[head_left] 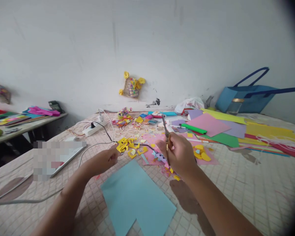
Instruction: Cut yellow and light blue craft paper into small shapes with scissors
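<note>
My right hand is closed round the handles of a pair of scissors, whose blades point up and away above the scattered scraps. My left hand rests low over the table with its fingers curled, right beside a heap of yellow paper scraps. Whether anything is pinched in those fingers is hidden. Between my forearms lies a light blue sheet of paper with a notch at its near edge; neither hand is on it. A pink sheet strewn with small cuttings lies beneath and beyond my right hand.
Left of me are a tablet-like device, white cables and a power strip. Coloured paper sheets, a green marker and white string spread to the right. A blue bag and glass jar stand against the wall.
</note>
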`<state>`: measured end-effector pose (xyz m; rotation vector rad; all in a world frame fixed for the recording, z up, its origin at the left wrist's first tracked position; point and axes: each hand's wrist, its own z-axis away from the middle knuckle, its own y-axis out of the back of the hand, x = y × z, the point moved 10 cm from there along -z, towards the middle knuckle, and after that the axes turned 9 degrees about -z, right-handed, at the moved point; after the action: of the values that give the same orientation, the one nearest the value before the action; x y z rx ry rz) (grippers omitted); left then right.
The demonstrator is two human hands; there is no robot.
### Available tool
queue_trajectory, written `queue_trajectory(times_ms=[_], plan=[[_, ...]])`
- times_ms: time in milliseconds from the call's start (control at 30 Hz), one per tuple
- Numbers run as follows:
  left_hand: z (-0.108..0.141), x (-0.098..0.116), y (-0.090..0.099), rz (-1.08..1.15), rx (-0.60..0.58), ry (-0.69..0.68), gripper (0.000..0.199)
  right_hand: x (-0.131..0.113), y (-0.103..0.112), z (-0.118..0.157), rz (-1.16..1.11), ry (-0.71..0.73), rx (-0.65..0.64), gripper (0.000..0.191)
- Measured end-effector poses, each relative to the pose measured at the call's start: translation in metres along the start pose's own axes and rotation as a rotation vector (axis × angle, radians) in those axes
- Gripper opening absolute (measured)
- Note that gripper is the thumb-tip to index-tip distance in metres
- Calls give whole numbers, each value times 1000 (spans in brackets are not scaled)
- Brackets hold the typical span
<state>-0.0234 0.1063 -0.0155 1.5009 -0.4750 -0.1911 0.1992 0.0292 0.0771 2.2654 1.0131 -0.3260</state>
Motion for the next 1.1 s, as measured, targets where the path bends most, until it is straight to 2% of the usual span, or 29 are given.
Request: queue_trajectory(times_ms=[100, 167, 233, 333, 467, 567, 667, 767, 867, 967, 1100], plan=[[-15, 27, 35, 269, 232, -72, 13, 33, -24, 3, -251, -299, -158, 44], [-29, 59, 52, 388, 325, -184, 20, 49, -34, 7, -400, -441, -176, 45], [-40, 88, 63, 363, 432, -252, 16, 59, -37, 8, -516, -516, -143, 42], [-45, 118, 62, 379, 572, -348, 8, 64, -33, 6, -622, -538, -74, 38], [-34, 134, 41, 219, 662, -456, 10, 64, -37, 7, -670, -552, -95, 36], [-24, 135, 32, 110, 676, -509, 10, 67, -52, 14, -687, -605, -178, 37], [-18, 133, 37, 210, 694, -566, 16, 76, -67, 22, -736, -672, -241, 39], [-22, 128, 38, 425, 622, -563, 22, 84, -77, 25, -821, -696, -248, 38], [-29, 122, 33, 667, 504, -513, 16, 84, -86, 23, -933, -662, -306, 37], [-34, 116, 25, 971, 378, -452, 10, 80, -96, 25, -1065, -658, -397, 41], [-41, 111, 9, 1346, 218, -355, 14, 75, -98, 25, -1111, -633, -445, 41]])
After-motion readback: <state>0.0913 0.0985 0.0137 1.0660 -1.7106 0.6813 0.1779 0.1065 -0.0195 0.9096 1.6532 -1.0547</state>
